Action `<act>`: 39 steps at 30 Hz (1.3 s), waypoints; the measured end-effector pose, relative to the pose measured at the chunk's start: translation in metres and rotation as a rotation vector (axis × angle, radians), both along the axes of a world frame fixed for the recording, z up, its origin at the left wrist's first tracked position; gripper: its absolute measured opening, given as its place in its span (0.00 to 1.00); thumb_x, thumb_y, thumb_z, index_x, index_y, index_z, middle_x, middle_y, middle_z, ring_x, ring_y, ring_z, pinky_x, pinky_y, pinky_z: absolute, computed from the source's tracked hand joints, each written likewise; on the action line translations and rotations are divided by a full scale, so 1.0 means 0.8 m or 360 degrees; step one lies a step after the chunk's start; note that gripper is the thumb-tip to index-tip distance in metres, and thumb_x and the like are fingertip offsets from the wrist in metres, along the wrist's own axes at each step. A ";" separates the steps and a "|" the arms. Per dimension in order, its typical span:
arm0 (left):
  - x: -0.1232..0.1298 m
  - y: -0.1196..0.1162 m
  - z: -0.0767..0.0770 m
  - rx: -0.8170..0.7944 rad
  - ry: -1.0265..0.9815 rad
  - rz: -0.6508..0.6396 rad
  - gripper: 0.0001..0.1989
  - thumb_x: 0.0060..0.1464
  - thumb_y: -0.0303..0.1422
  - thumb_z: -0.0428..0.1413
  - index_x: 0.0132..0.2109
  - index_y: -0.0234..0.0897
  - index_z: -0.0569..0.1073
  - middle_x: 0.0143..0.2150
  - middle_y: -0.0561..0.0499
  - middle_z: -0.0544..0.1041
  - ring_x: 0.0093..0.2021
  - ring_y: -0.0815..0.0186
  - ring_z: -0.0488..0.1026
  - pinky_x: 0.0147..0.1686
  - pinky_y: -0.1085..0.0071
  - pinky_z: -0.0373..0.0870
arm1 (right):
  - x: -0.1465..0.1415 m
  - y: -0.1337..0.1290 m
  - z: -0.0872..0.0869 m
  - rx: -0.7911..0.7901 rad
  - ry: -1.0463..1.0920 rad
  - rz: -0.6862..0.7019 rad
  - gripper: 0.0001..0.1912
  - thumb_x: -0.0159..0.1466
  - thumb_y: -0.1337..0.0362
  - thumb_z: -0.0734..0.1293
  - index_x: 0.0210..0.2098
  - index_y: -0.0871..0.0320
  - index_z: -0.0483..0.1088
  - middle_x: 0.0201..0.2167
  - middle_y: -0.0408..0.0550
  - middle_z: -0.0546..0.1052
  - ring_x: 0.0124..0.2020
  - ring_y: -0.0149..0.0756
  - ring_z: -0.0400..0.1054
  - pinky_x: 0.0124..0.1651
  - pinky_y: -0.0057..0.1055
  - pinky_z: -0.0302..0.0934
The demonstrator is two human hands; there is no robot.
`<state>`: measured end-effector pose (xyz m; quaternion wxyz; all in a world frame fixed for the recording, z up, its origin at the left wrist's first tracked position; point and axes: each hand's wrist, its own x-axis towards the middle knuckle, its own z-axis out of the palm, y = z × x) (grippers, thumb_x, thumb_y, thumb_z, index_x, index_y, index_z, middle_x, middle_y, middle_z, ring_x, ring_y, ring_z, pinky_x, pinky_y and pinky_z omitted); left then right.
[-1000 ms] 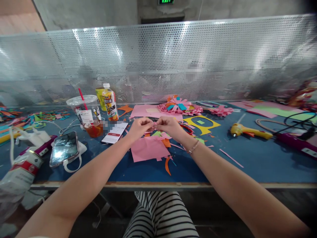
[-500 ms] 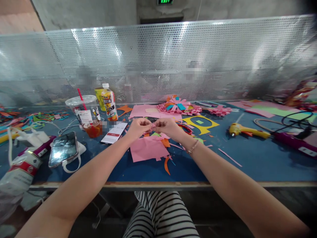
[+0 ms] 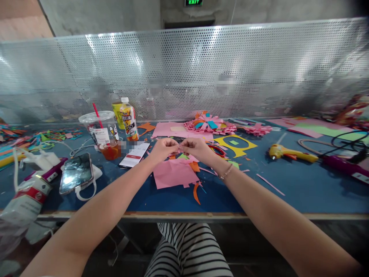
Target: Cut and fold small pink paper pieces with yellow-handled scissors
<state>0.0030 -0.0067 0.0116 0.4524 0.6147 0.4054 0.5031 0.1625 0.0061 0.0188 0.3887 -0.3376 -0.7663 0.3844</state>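
My left hand (image 3: 164, 148) and my right hand (image 3: 193, 148) meet fingertip to fingertip above the middle of the blue table. Between them is a small pink paper piece (image 3: 179, 148), pinched from both sides and mostly covered by the fingers. Under the hands lies a pink paper sheet (image 3: 175, 175), with orange and green scraps at its upper edge. Red-handled scissors (image 3: 216, 151) lie just right of my right hand, partly hidden by it. Farther back, a pile of pink fringed paper flowers (image 3: 209, 125) rests near another pink sheet (image 3: 164, 130).
To the left stand a plastic cup (image 3: 107, 144), a juice bottle (image 3: 128, 119) and two phones, one (image 3: 77, 173) on a charging cable. A yellow glue gun (image 3: 292, 153) lies right, near a purple power strip (image 3: 343, 166). A perforated metal screen (image 3: 184, 73) borders the back.
Both hands stay together at nearly the same spot, with slight finger movement on the pink paper. The whole view has shifted a little; the table items have not moved.
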 end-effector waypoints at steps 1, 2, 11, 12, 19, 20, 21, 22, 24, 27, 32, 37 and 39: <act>0.000 0.000 0.000 -0.0019 -0.0025 -0.0013 0.04 0.41 0.28 0.58 0.26 0.31 0.70 0.21 0.54 0.71 0.23 0.74 0.70 0.29 0.74 0.69 | 0.001 0.000 0.000 0.0022 -0.0004 -0.0005 0.13 0.52 0.56 0.66 0.24 0.61 0.66 0.18 0.41 0.67 0.20 0.26 0.61 0.24 0.26 0.57; 0.000 -0.001 0.000 -0.0037 -0.0047 -0.0025 0.04 0.41 0.28 0.58 0.26 0.31 0.70 0.21 0.54 0.71 0.24 0.73 0.70 0.30 0.73 0.70 | 0.001 0.000 0.001 0.0041 -0.0003 -0.0006 0.13 0.52 0.56 0.67 0.24 0.61 0.66 0.17 0.41 0.66 0.20 0.26 0.61 0.24 0.26 0.56; 0.005 -0.004 0.005 0.0037 0.0014 -0.0084 0.05 0.35 0.25 0.58 0.25 0.30 0.69 0.19 0.54 0.71 0.21 0.73 0.68 0.26 0.74 0.65 | 0.004 0.004 -0.001 0.0070 0.0070 -0.0001 0.10 0.51 0.59 0.67 0.23 0.61 0.67 0.18 0.41 0.67 0.20 0.26 0.61 0.23 0.25 0.56; 0.005 -0.004 0.005 0.0039 0.0024 -0.0074 0.05 0.35 0.24 0.57 0.25 0.31 0.69 0.19 0.54 0.70 0.21 0.73 0.68 0.25 0.75 0.65 | 0.003 0.004 -0.001 0.0081 0.0067 0.0003 0.10 0.51 0.60 0.67 0.23 0.61 0.67 0.18 0.42 0.67 0.20 0.26 0.61 0.23 0.25 0.56; 0.004 -0.005 0.006 0.0020 0.0082 0.0010 0.05 0.35 0.22 0.55 0.25 0.31 0.69 0.20 0.54 0.71 0.22 0.73 0.69 0.25 0.75 0.65 | 0.002 0.000 0.001 0.0155 0.0019 -0.0013 0.10 0.53 0.59 0.66 0.23 0.61 0.66 0.18 0.41 0.66 0.19 0.25 0.59 0.21 0.25 0.54; 0.004 -0.005 0.006 0.0026 0.0083 0.0005 0.05 0.35 0.22 0.55 0.26 0.31 0.69 0.20 0.54 0.71 0.22 0.73 0.69 0.25 0.75 0.65 | 0.002 0.000 0.001 0.0133 0.0004 0.0000 0.10 0.53 0.59 0.66 0.24 0.61 0.66 0.18 0.41 0.66 0.19 0.25 0.59 0.21 0.25 0.54; 0.004 -0.005 0.006 0.0032 0.0087 -0.0005 0.05 0.36 0.23 0.55 0.26 0.31 0.69 0.20 0.54 0.71 0.22 0.73 0.69 0.25 0.75 0.65 | 0.002 0.000 0.001 0.0111 -0.0009 0.0012 0.10 0.53 0.58 0.65 0.24 0.61 0.66 0.18 0.41 0.66 0.19 0.25 0.59 0.21 0.25 0.54; 0.004 -0.005 0.005 0.0049 0.0098 -0.0007 0.05 0.36 0.23 0.55 0.26 0.31 0.69 0.20 0.54 0.71 0.22 0.73 0.69 0.25 0.76 0.64 | 0.002 0.000 0.001 0.0096 -0.0022 0.0022 0.11 0.54 0.58 0.65 0.25 0.61 0.66 0.18 0.41 0.66 0.19 0.25 0.58 0.21 0.25 0.54; 0.005 -0.005 0.004 0.0081 0.0147 0.0002 0.05 0.36 0.23 0.55 0.27 0.31 0.69 0.21 0.54 0.71 0.22 0.74 0.68 0.24 0.77 0.63 | 0.003 0.001 0.000 0.0108 -0.0037 0.0017 0.11 0.54 0.57 0.64 0.25 0.61 0.65 0.18 0.41 0.66 0.19 0.25 0.58 0.21 0.24 0.53; 0.005 -0.004 0.002 0.0106 0.0206 0.0021 0.06 0.36 0.24 0.55 0.28 0.31 0.69 0.22 0.54 0.70 0.22 0.75 0.67 0.23 0.77 0.62 | 0.003 0.001 -0.001 0.0179 -0.0076 -0.0026 0.11 0.56 0.58 0.63 0.24 0.60 0.65 0.18 0.41 0.65 0.18 0.25 0.57 0.21 0.25 0.52; 0.006 -0.005 0.004 0.0107 0.0234 0.0019 0.05 0.38 0.26 0.56 0.28 0.31 0.69 0.23 0.53 0.71 0.23 0.74 0.67 0.24 0.76 0.63 | 0.003 0.003 -0.001 0.0296 -0.0126 -0.0059 0.10 0.56 0.61 0.61 0.22 0.60 0.63 0.17 0.40 0.63 0.19 0.25 0.55 0.22 0.25 0.50; 0.006 -0.004 0.003 0.0055 0.0204 -0.0024 0.05 0.42 0.28 0.57 0.28 0.32 0.68 0.21 0.54 0.70 0.22 0.74 0.68 0.26 0.76 0.65 | 0.004 0.004 0.001 0.0451 -0.0153 -0.0128 0.08 0.56 0.64 0.61 0.22 0.60 0.64 0.18 0.41 0.64 0.20 0.25 0.55 0.23 0.25 0.49; 0.006 -0.004 0.002 -0.0014 0.0206 -0.0043 0.06 0.44 0.31 0.56 0.27 0.32 0.67 0.20 0.54 0.69 0.20 0.74 0.68 0.24 0.75 0.65 | 0.005 0.004 0.001 0.0466 -0.0142 -0.0145 0.08 0.55 0.64 0.61 0.22 0.61 0.65 0.18 0.41 0.64 0.20 0.25 0.55 0.23 0.25 0.49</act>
